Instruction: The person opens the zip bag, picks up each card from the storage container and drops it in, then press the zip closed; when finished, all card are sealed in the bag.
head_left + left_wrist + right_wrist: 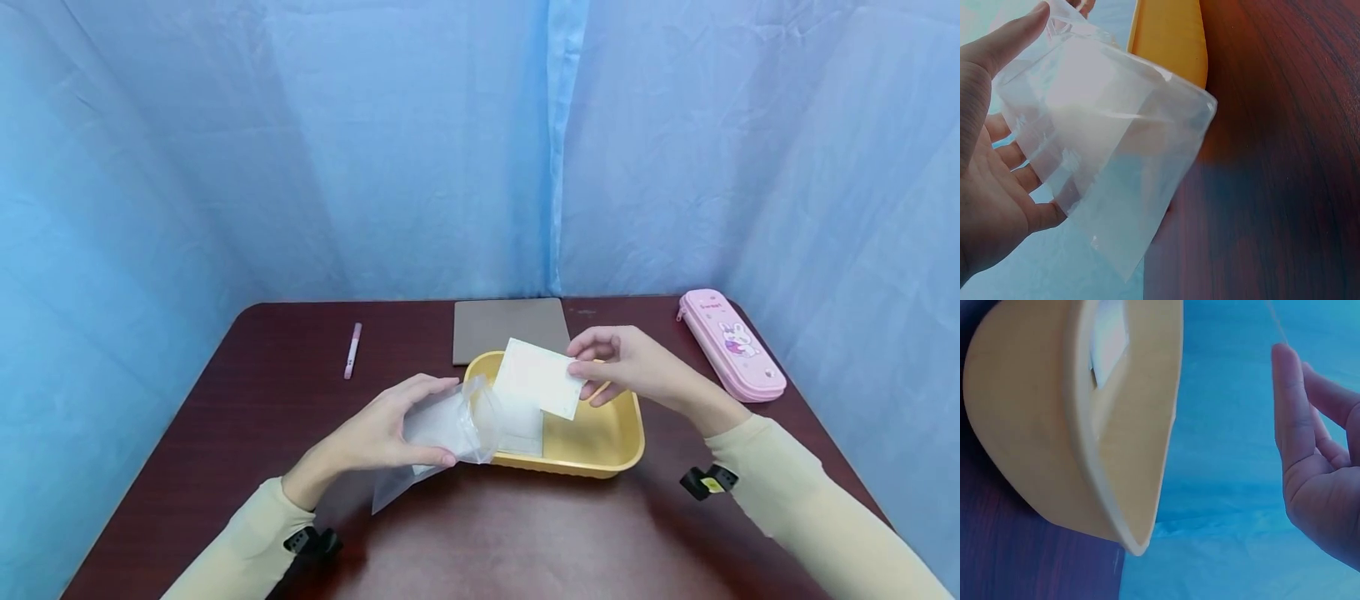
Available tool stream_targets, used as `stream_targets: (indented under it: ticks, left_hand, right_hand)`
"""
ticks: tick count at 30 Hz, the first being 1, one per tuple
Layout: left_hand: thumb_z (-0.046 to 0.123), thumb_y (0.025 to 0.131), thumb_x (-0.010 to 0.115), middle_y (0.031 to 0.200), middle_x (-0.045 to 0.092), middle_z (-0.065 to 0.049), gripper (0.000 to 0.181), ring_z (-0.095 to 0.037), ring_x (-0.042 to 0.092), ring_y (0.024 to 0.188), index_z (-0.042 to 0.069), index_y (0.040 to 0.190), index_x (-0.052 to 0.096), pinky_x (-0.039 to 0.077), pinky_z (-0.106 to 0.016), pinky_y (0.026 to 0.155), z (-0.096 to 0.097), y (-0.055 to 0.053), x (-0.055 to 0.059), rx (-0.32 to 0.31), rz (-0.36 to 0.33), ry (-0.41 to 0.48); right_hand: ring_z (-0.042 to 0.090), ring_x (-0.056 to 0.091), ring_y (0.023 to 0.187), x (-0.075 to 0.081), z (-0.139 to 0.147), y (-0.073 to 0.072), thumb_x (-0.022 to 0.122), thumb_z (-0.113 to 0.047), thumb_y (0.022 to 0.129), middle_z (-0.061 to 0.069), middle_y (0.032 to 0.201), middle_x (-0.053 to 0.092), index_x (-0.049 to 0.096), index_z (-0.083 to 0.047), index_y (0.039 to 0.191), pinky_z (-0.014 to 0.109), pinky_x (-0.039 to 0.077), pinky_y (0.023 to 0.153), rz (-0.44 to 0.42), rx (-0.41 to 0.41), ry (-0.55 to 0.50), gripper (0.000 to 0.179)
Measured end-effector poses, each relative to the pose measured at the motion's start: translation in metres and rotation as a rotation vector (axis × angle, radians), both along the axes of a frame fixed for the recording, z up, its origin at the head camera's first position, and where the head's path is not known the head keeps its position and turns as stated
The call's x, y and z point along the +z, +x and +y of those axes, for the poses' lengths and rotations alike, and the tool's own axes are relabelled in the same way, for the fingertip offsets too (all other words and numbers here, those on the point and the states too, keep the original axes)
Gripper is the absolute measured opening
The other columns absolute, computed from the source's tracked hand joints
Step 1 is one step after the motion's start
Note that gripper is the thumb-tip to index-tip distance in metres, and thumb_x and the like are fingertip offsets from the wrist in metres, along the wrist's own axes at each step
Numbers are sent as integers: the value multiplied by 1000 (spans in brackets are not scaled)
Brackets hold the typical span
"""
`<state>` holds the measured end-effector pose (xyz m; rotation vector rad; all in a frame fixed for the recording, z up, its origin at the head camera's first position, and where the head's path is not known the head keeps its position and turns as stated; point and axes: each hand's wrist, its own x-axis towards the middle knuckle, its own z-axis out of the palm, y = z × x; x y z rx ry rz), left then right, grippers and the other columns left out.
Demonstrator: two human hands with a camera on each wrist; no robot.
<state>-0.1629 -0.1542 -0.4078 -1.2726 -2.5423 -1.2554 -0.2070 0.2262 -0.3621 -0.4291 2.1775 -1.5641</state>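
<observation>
My left hand [386, 425] holds a clear plastic bag [483, 417] between thumb and fingers, just left of a yellow basin. In the left wrist view the see-through bag [1104, 125] has something white inside. Over the basin [607, 442], my right hand [626, 367] pinches the edge of a white square card [540, 375] between thumb and fingers. Another white sheet [521, 429] lies in the left part of the basin, partly covered by the card and the bag. The right wrist view shows the right hand [1325, 444] beside the basin, with only a thin edge at its fingertips.
Behind the basin lies a flat grey board [506, 325]. A pink and white marker [352, 350] is at the back left of the dark wooden table [465, 542]. The pink pencil case [735, 346] with a rabbit picture sits at the right edge. Blue curtains [412, 150] surround the table.
</observation>
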Motion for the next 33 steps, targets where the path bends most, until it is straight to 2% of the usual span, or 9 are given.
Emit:
stream_targets:
  ticks: [5,10,14,19,27,33]
  left_hand:
    - [42,75,91,134,59,6,86,-13,57,120,9,145,53,47,-32,99,1,-2,0,13,-1,-5]
    - [43,76,90,134,59,3,87,-13,57,119,6,145,53,48,-33,98,3,-4,1,8,29,-11]
    - [44,75,91,134,59,3,87,-12,57,120,7,145,53,48,-34,99,5,-5,4,36,61,-20]
    - [45,73,91,133,59,4,89,-10,56,119,6,144,54,48,-33,98,6,-5,5,53,46,-27]
    - [44,74,91,132,60,2,89,-12,57,116,5,145,53,49,-34,95,6,-6,6,46,57,-18]
    - [43,73,92,133,59,3,90,-11,57,116,4,144,54,49,-32,95,7,-7,6,39,36,-18]
  right_hand:
    - [40,72,77,8,4,11,79,-19,91,22,98,69,62,2,115,56,59,69,7,-31,-48,35]
    - [35,72,72,11,3,21,79,-17,91,22,96,68,64,3,114,57,59,69,4,-18,-44,34]
    - [32,72,68,11,-1,27,79,-19,90,21,94,68,66,1,112,53,60,67,12,-20,-24,33]
    - [30,71,67,10,-9,28,80,-21,90,20,91,69,69,-1,110,52,60,66,32,-5,-2,30]
    - [30,69,64,11,-16,27,79,-21,90,18,89,69,71,-3,109,50,60,63,52,46,13,27]
    - [27,67,63,12,-22,26,79,-21,91,16,89,69,72,-3,110,49,60,63,53,66,28,27]
